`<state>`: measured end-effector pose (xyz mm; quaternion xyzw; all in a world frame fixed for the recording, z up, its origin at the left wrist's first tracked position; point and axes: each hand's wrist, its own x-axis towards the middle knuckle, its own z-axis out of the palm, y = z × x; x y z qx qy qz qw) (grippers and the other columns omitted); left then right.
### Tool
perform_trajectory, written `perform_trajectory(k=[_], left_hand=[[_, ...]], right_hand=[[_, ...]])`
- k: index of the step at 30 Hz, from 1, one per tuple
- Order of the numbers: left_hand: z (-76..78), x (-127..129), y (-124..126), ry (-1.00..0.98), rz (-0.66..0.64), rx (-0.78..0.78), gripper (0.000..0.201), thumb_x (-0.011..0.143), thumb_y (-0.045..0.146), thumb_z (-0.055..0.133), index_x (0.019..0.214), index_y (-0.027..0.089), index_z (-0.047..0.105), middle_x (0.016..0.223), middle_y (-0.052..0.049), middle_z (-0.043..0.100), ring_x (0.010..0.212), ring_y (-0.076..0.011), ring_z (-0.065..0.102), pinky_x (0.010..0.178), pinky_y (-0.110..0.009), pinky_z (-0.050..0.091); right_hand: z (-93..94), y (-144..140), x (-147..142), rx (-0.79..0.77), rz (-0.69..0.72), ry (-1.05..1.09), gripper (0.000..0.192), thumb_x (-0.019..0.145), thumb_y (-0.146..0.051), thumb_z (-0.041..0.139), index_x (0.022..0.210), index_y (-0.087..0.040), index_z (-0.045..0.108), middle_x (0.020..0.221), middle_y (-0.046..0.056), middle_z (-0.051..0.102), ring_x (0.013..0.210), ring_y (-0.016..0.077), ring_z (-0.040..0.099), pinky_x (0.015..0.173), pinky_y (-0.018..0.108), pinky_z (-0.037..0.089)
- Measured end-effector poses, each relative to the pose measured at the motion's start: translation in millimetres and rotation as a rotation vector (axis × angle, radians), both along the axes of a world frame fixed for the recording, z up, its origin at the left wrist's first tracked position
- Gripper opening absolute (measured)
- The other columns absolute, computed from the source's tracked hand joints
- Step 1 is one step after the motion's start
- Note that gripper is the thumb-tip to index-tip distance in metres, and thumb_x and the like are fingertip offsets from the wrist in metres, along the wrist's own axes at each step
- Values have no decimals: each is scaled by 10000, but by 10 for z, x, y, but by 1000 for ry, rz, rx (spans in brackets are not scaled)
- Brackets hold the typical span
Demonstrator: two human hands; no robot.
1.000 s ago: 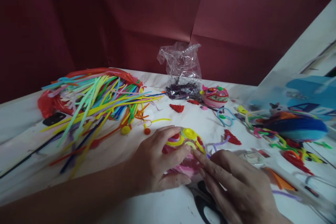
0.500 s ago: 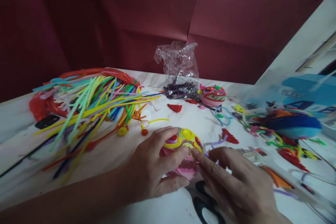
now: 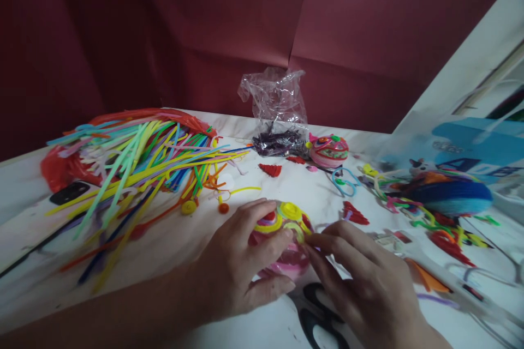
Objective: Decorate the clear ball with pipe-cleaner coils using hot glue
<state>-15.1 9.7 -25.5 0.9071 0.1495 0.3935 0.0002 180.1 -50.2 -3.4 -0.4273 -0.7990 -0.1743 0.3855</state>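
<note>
A pink ball point(image 3: 282, 267) decorated with coiled yellow, red and purple pipe cleaners is on the table in front of me. My left hand point(image 3: 249, 256) wraps round its left side, the thumb pressing on the front. A round yellow coil point(image 3: 290, 211) tops the ball. At its right edge my right hand point(image 3: 360, 272) has thumb and index finger pinched together, touching the decoration. Whatever lies between those fingertips is too small to make out. Black-handled scissors point(image 3: 321, 319) lie under my right hand, partly covered by it.
Many loose pipe cleaners point(image 3: 143, 158) spread over the left, beside a phone point(image 3: 67, 193). At the back stand a clear plastic bag point(image 3: 278, 103) and another decorated pink ball point(image 3: 328, 151). Red triangles point(image 3: 355, 214), a blue ball point(image 3: 454, 193) and a glue gun point(image 3: 470, 286) lie rightward.
My right hand's fingers have gone from stretched against the ball to a pinch at its right edge. My left hand keeps its hold. The view has shifted slightly.
</note>
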Motion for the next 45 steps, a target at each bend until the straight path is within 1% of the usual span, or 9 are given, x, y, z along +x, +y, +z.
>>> perform_trajectory(k=[7,13,16,20,26,30,37,41,45], left_hand=[[20,12,-41,-20,10,0,425,801,305,565,1167,112,470,1343,-196,323,1248,-305,361,988,-466,404],[75,41,-23,-40,-41,22,464,794,268,555,1193,68,426,1253,-186,468,1242,-289,359,1025,-485,362],[80,38,15,-32,-48,36,491,784,265,563,1207,65,414,1236,-184,490,1228,-284,377,1014,-481,378],[60,24,48,-38,-56,35,511,779,250,567,1222,57,403,1241,-192,482,1232,-290,373,1012,-485,380],[34,11,59,-45,-89,9,516,774,253,574,1228,84,396,1253,-189,464,1238,-298,368,1003,-502,385],[26,5,56,-55,-96,13,524,762,234,576,1229,77,396,1257,-191,458,1240,-301,365,1014,-497,373],[50,-10,-16,-42,-38,77,484,757,207,555,1199,50,434,1182,-192,472,1183,-306,399,999,-503,372],[109,11,-20,-99,-57,-2,364,797,143,503,1158,100,476,1117,-146,512,1119,-248,453,964,-425,417],[253,45,43,-196,23,-143,177,825,74,475,901,144,618,899,-59,571,878,-143,559,791,-262,485]], right_hand=[[-8,-15,-15,-26,14,9,176,946,-167,408,911,-132,577,750,37,500,633,110,495,512,195,388],[-51,-46,-12,-14,8,-42,165,951,-175,417,1033,-135,554,811,56,497,650,125,489,517,216,381],[-26,-67,-24,-11,-6,-35,221,935,-150,440,1139,-119,519,875,75,505,721,133,511,554,206,413],[-47,-59,-28,27,-27,-104,294,934,-160,430,1214,-125,515,847,72,493,655,125,472,520,210,375],[-94,-12,-21,32,-45,-126,266,935,-169,444,1166,-123,568,871,81,498,672,134,463,537,226,361],[-80,-10,-55,6,5,-96,255,943,-154,416,1128,-76,574,804,87,495,648,146,459,507,227,366],[-42,-22,-87,-1,37,-81,227,925,-115,420,1036,-54,608,759,79,492,634,145,467,493,225,385],[-31,-18,-80,-32,49,-39,210,918,-113,428,991,-73,620,749,73,478,617,132,456,475,205,367],[-34,-3,-89,-62,82,10,237,918,-106,420,1070,-101,602,730,53,456,615,121,456,468,184,369]])
